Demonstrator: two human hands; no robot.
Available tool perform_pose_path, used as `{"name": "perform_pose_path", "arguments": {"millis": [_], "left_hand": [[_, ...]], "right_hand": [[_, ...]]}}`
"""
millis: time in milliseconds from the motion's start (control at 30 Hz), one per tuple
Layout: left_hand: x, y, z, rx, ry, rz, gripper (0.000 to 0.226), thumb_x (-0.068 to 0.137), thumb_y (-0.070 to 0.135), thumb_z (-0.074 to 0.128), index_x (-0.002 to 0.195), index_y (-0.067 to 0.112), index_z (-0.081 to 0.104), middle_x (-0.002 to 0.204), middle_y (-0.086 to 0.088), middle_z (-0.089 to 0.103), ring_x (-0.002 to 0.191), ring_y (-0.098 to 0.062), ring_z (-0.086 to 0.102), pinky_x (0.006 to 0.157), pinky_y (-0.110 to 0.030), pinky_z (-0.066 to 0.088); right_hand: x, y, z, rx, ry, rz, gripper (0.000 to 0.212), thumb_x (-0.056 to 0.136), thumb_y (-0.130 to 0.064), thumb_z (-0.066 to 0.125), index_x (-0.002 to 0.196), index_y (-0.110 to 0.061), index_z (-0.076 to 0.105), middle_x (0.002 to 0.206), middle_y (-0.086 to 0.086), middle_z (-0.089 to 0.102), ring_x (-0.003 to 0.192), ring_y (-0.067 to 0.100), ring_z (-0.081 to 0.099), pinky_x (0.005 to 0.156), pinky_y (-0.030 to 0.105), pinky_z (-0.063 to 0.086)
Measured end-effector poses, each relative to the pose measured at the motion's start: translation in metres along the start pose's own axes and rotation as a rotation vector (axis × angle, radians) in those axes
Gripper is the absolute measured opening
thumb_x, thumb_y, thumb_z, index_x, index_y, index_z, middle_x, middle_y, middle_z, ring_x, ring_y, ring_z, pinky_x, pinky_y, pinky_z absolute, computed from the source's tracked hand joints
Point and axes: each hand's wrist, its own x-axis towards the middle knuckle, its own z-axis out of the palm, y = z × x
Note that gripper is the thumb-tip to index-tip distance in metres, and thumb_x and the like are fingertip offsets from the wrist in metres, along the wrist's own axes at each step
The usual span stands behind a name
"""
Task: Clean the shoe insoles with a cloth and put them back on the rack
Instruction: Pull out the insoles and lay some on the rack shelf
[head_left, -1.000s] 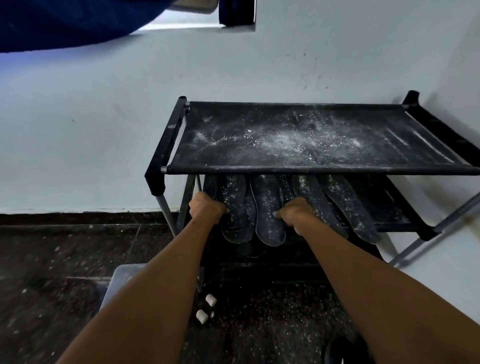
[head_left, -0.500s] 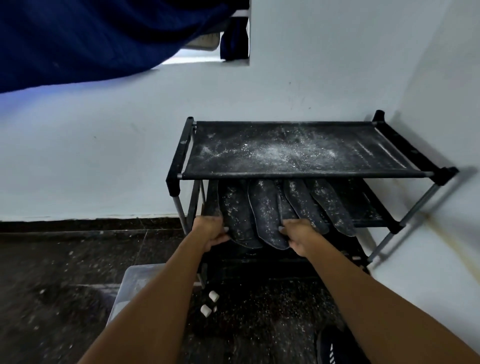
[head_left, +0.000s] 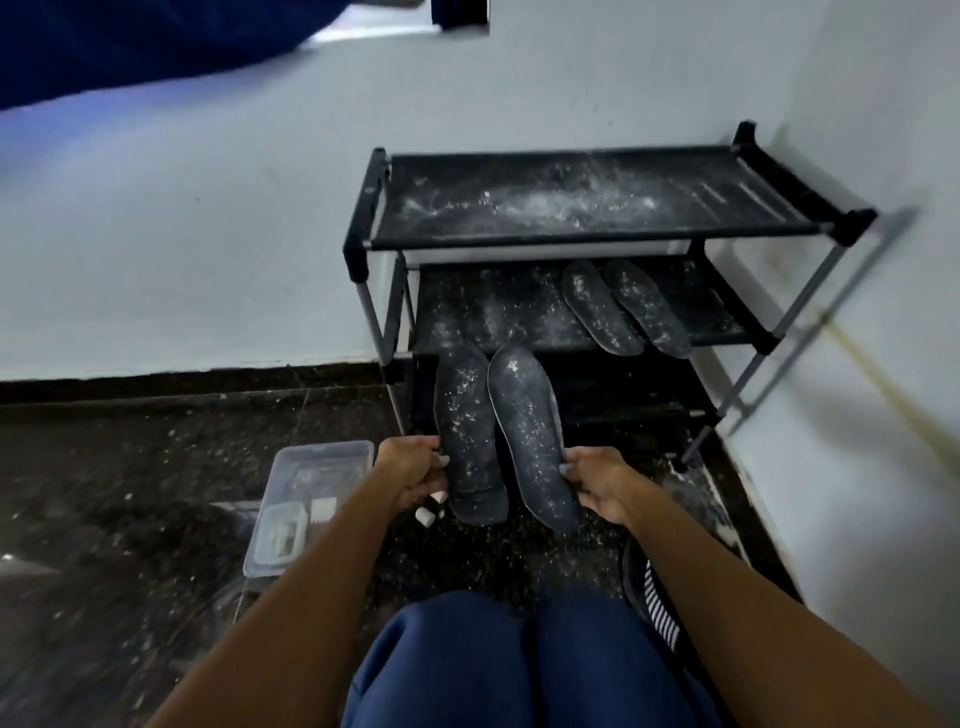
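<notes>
My left hand (head_left: 413, 470) grips a dark insole (head_left: 465, 431) speckled with white dust, held off the floor in front of the rack. Beside it, my right hand (head_left: 597, 483) grips a second dusty insole (head_left: 530, 431) by its edge. Both insoles point toward the black shoe rack (head_left: 571, 236) against the wall. Two more dusty insoles (head_left: 623, 309) lie on the rack's middle shelf at the right. No cloth is visible.
A clear plastic box (head_left: 306, 499) stands on the dark speckled floor at the left. Small white pieces (head_left: 428, 512) lie under my left hand. A striped black shoe (head_left: 657, 592) sits at the right by my knees (head_left: 519, 660). The white wall corner hems in the rack.
Both hands have pulled two insoles off the middle shelf toward me. I have moved back from the rack, and my knees have come into view.
</notes>
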Motion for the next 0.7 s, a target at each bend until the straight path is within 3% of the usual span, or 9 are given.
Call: {"name": "perform_pose_path", "arguments": {"millis": [100,233,333,467,567,700], "left_hand": [[0.023,-0.030,0.006,0.057,-0.036,-0.047,0.027,0.092,-0.007,0.049,0.109,0.005,0.064,0.099,-0.014,0.069,0.078,-0.018,0.065,0.049,-0.024,0.055],[0.053,-0.076,0.016,0.127,-0.062,-0.124,0.018,0.091,-0.008,0.051,0.097,0.006,0.060,0.079,-0.007,0.063,0.061,-0.013,0.062,0.045,-0.022,0.053],[0.081,-0.115,0.022,0.120,-0.044,-0.197,0.018,0.090,-0.012,0.051,0.097,0.004,0.057,0.074,-0.009,0.059,0.056,-0.015,0.058,0.039,-0.021,0.050],[0.118,-0.161,0.031,0.118,0.042,-0.270,0.019,0.089,-0.016,0.049,0.087,0.000,0.058,0.054,-0.007,0.060,0.032,-0.008,0.054,0.032,-0.018,0.044],[0.150,-0.197,0.037,0.134,0.105,-0.301,0.021,0.089,-0.013,0.050,0.101,-0.003,0.064,0.066,-0.009,0.062,0.044,-0.013,0.057,0.036,-0.019,0.046],[0.174,-0.234,0.037,0.181,0.114,-0.342,0.026,0.091,-0.008,0.045,0.100,0.003,0.067,0.086,-0.013,0.068,0.068,-0.023,0.062,0.055,-0.028,0.054]], "right_hand": [[0.031,0.042,-0.004,-0.065,0.023,0.056,0.027,0.095,0.005,0.044,0.089,-0.011,0.064,0.086,0.004,0.064,0.079,0.014,0.060,0.066,0.027,0.051],[0.081,0.100,-0.011,-0.160,-0.028,0.154,0.024,0.094,0.004,0.045,0.096,-0.009,0.065,0.091,0.007,0.065,0.089,0.019,0.060,0.085,0.037,0.051],[0.112,0.133,-0.015,-0.200,-0.049,0.226,0.023,0.095,0.003,0.045,0.093,-0.009,0.064,0.086,0.005,0.063,0.084,0.017,0.058,0.073,0.028,0.048],[0.154,0.176,-0.008,-0.211,-0.005,0.296,0.027,0.095,0.003,0.044,0.079,-0.013,0.058,0.083,0.006,0.060,0.077,0.015,0.054,0.065,0.026,0.044],[0.178,0.208,0.001,-0.232,0.055,0.314,0.024,0.095,0.004,0.044,0.080,-0.011,0.057,0.085,0.008,0.060,0.078,0.017,0.055,0.058,0.023,0.045],[0.193,0.242,0.015,-0.285,0.121,0.313,0.021,0.089,0.005,0.050,0.080,-0.009,0.062,0.084,0.007,0.063,0.086,0.021,0.058,0.069,0.034,0.051]]}}
